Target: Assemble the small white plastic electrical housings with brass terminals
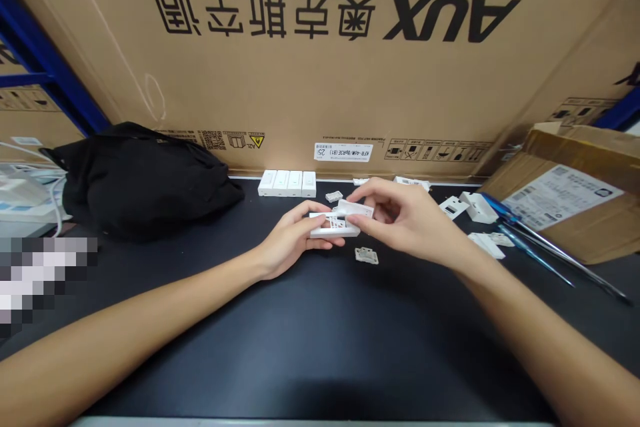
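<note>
My left hand grips a white wall switch plate from its left end, with the switch's inner parts showing. My right hand pinches a white plastic piece and holds it against the top of the plate. Its fingers hide part of the plate. A small grey-white switch part lies just beyond the hands, and a small metal-looking bracket lies just below them. Several finished white switches stand in a row at the back. More white switch parts lie right of my right hand.
Two blue-handled screwdrivers lie at the right, beside an open cardboard box. A black cloth bag sits at the left of the black work surface. A large printed carton stands behind, against a blue shelf frame.
</note>
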The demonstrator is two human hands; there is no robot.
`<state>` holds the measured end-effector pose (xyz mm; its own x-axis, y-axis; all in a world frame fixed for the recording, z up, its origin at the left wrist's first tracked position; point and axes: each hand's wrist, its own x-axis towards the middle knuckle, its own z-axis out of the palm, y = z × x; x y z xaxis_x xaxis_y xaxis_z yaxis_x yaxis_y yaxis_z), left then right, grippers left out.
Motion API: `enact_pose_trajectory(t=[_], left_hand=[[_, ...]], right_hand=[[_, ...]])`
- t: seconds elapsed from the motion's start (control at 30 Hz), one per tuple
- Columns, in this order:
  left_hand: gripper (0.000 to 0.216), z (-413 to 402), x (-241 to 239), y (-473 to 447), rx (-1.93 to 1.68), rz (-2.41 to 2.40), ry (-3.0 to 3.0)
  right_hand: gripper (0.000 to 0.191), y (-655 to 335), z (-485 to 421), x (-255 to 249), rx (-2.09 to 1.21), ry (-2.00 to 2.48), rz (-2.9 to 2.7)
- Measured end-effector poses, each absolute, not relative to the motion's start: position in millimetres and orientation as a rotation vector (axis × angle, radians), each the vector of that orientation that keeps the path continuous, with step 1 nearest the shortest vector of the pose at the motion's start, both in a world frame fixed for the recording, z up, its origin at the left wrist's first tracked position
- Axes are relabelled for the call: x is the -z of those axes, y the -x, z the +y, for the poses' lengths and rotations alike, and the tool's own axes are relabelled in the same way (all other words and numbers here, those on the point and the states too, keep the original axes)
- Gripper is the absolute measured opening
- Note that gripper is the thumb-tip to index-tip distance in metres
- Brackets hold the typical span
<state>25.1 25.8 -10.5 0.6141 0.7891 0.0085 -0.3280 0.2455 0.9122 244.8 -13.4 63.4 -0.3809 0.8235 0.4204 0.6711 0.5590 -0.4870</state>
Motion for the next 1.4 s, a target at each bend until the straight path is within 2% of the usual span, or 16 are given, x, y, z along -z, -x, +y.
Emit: enact_pose_trajectory(t=[0.1,0.33,0.63,0.97,1.23,1.4], left_hand=[[0.034,25.2,10.1,-24.7,-0.801,0.509,-1.081],[0.037,24.8,11.0,-25.1,-0.82,0.532,-1.06],[0.04,26.8,14.9,-23.2,-0.876,0.524,-1.102],[0.041,22.7,14.4,-23.2,-0.81,0.478,-1.234],[0.039,21.5,12.1,-23.4,-0.741,0.461,-1.286],[0.04,22.8,11.0,-22.6,-0.718,0.477,-1.233]], right_hand=[[0.011,-242.5,-10.2,-46.7,-0.219,1.129,-2.122],[0.028,-235.5,-17.0,-23.8,-0.092,1.001,-2.169],[0.032,-236.8,-21.4,-20.8,-0.248,0.974,-2.3],[0.015,-246.9,-12.0,-21.6,-0.198,0.942,-2.224],[0.01,-254.7,-17.6,-33.5,-0.504,0.946,-2.183],[0.012,-255.4,-18.0,-34.5,-0.382,0.952,-2.18]])
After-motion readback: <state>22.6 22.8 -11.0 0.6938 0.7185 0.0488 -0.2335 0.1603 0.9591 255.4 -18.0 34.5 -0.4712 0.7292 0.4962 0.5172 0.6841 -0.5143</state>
